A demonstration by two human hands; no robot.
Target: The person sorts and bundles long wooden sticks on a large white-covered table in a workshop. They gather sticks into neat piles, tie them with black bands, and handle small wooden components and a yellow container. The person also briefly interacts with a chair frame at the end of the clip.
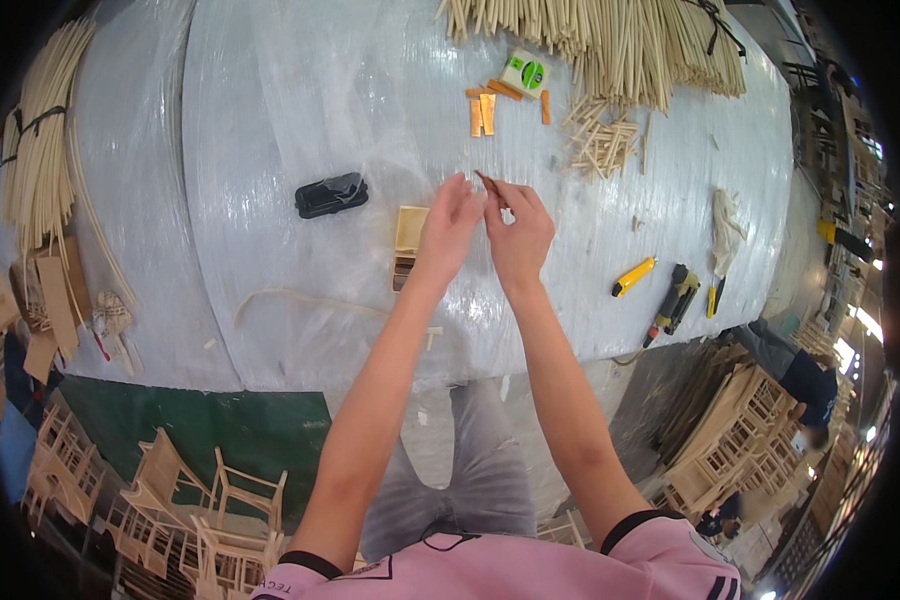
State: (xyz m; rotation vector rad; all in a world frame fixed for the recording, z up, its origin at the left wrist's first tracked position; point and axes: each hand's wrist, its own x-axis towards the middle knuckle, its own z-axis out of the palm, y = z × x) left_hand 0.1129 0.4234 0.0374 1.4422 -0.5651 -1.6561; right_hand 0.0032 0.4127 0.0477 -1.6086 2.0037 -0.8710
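My right hand (pixel 518 232) pinches a thin dark brown strip (pixel 486 183) between thumb and fingers, its tip pointing up and left. Close beside it, my left hand (pixel 450 225) has its fingers drawn together; whatever they may hold is not clear. Both hands are over the plastic-covered table (pixel 570 235). Just left of my left wrist lies a small open yellowish box (pixel 410 228), with dark brown pieces (pixel 403 268) in its lower part. Beyond the hands are copper-coloured strips (pixel 482 115) and a white-and-green box (pixel 524 74).
Bundled pale rods (pixel 610 45) lie at the far side, short sticks (pixel 602 140) below them. A black case (pixel 331 195) is at left. At right are a yellow utility knife (pixel 634 277) and a black hand tool (pixel 675 302). Wooden chair frames (pixel 240 495) stand below left.
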